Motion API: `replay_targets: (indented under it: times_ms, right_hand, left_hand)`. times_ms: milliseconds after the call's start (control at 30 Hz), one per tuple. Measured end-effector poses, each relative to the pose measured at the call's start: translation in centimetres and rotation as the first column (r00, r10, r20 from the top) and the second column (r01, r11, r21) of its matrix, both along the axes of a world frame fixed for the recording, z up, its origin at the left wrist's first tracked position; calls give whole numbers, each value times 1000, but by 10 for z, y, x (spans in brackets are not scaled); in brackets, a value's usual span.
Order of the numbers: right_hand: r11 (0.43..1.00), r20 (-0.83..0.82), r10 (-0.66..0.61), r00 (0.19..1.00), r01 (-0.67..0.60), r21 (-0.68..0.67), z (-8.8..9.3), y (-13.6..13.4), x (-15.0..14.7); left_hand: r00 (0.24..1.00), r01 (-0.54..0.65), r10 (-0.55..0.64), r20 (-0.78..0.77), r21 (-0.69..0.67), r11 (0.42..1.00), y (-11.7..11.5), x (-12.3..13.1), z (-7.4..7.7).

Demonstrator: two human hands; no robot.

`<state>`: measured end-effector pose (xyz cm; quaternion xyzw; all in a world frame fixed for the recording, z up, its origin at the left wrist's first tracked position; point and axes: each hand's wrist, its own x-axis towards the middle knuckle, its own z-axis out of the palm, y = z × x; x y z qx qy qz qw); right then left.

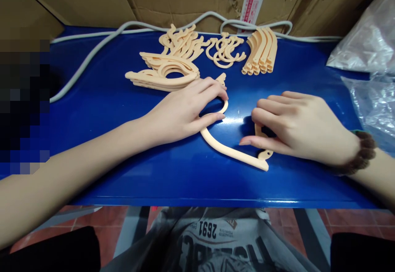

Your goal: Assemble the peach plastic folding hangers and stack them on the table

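My left hand (pixel 193 105) is curled over the upper part of a beige plastic hanger (pixel 232 151), thumb and fingertips around its curved section. One long curved arm of this hanger runs down toward me on the blue table. At the arm's lower end lies a beige piece with a small hole (pixel 266 154), under my right hand (pixel 298 126). The right fingers are bent down around this piece, with the thumb stretched alongside. My palm covers much of it, and I cannot tell whether it is joined to the arm.
Behind my hands lie a stack of beige hanger bodies (pixel 163 80), a pile of curved pieces (pixel 182 43), loose hooks (pixel 225 52) and a bundle of arms (pixel 261 52). A white cable (pixel 92 56) crosses the blue table (pixel 173 173). Cardboard (pixel 185 0) stands behind; plastic bags (pixel 367 37) lie right.
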<state>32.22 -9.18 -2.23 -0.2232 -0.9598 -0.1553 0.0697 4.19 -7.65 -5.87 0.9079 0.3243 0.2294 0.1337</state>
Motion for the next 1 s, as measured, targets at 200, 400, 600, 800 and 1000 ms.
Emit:
replay_targets:
  times_ms: [200, 400, 600, 800, 1000]
  right_hand:
    - [991, -89, 117, 989, -122, -52, -3, -9, -11]
    - [967, -125, 179, 976, -198, -160, -2, -15, -15]
    - [938, -171, 202, 964, -240, -248, -5, -16, -14]
    - [933, -195, 190, 962, -239, -270, -7, -9, -11]
    - [919, -211, 166, 963, -228, -321, -7, -1, -8]
  left_hand:
    - [1000, -7, 7, -9, 5, 1000, -1, 0, 0]
    - [1000, 8, -8, -12, 13, 1000, -1, 1, 2]
    - [1000, 5, -5, -15, 20, 1000, -2, 2, 2]
    - [1000, -1, 1, -15, -19, 1000, -2, 2, 3]
    - [999, 25, -24, 31, -23, 999, -1, 2, 1]
